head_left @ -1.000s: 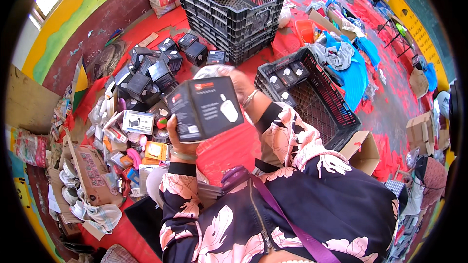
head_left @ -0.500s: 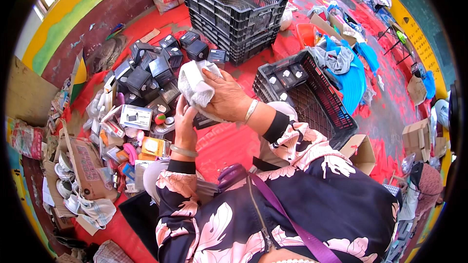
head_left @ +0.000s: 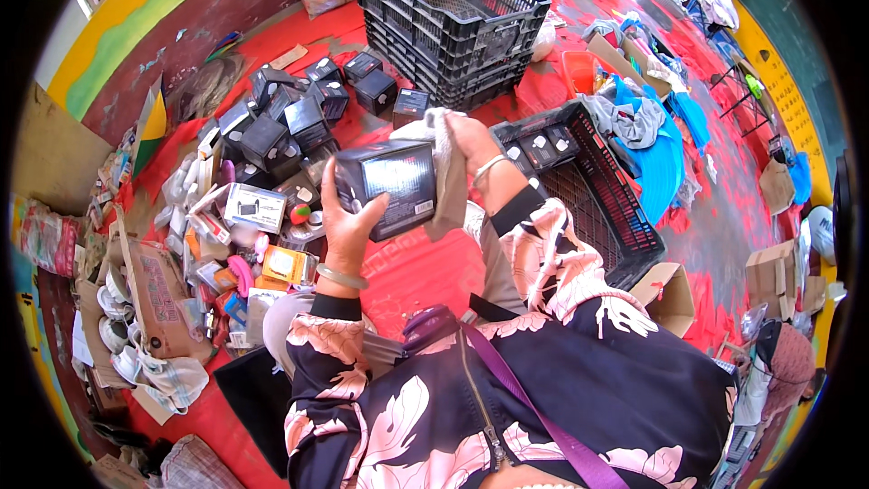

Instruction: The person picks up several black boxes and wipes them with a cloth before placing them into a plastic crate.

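A black box [head_left: 405, 179] with a glossy printed face is held up in front of me. My left hand [head_left: 348, 222] grips it from the left, thumb across the front and fingers round the side. At its right edge a whitish-grey cloth [head_left: 447, 177] hangs down, held in my right hand [head_left: 474, 140] and pressed to the box's side. The right fingertips are partly hidden by the cloth. Beyond the left hand lies a pile of similar black boxes [head_left: 270, 140]. To the right, a black plastic crate [head_left: 625, 217] has several of these boxes [head_left: 550, 147] in its far left corner.
Stacked black crates [head_left: 450, 41] stand at the far middle. Left of me, mixed small packages [head_left: 255, 208] lie beside a cardboard box [head_left: 154, 312] and white cups [head_left: 116, 335]. Blue sheeting and a grey garment [head_left: 634, 119] lie past the right crate, and an open carton [head_left: 668, 294] is nearer.
The black box has turned so its glossy face shows. My right hand and the cloth have moved from its top to its right side.
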Action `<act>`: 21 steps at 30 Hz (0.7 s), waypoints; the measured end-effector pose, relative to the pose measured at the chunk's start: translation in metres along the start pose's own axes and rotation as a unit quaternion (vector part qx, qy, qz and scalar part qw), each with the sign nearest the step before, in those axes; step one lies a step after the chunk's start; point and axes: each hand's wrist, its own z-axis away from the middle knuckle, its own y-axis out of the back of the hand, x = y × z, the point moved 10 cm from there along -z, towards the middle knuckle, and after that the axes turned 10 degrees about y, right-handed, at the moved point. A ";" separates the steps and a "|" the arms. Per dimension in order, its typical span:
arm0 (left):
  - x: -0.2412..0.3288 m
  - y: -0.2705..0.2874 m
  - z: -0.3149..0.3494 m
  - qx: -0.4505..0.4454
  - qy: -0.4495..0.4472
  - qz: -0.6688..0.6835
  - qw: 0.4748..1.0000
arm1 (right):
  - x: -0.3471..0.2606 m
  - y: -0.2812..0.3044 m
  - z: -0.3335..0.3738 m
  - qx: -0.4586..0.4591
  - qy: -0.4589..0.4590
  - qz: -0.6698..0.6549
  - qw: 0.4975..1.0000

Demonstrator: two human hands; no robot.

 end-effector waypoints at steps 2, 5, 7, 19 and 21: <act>0.018 0.001 0.001 0.033 -0.085 -0.144 0.985 | -0.003 0.005 0.008 0.017 -0.056 -0.120 0.991; 0.036 -0.003 0.008 0.100 -0.160 -0.378 0.906 | -0.012 -0.010 0.020 -0.034 -0.064 -0.106 0.992; 0.045 -0.014 0.015 0.109 -0.176 -0.475 0.855 | 0.000 -0.018 0.026 -0.071 -0.085 -0.042 0.993; 0.036 -0.024 0.016 0.096 -0.174 -0.551 0.811 | -0.052 -0.126 0.101 -0.292 0.261 0.492 0.777; 0.033 -0.028 0.015 0.091 -0.176 -0.556 0.807 | -0.067 -0.121 0.115 -0.252 0.400 0.467 0.747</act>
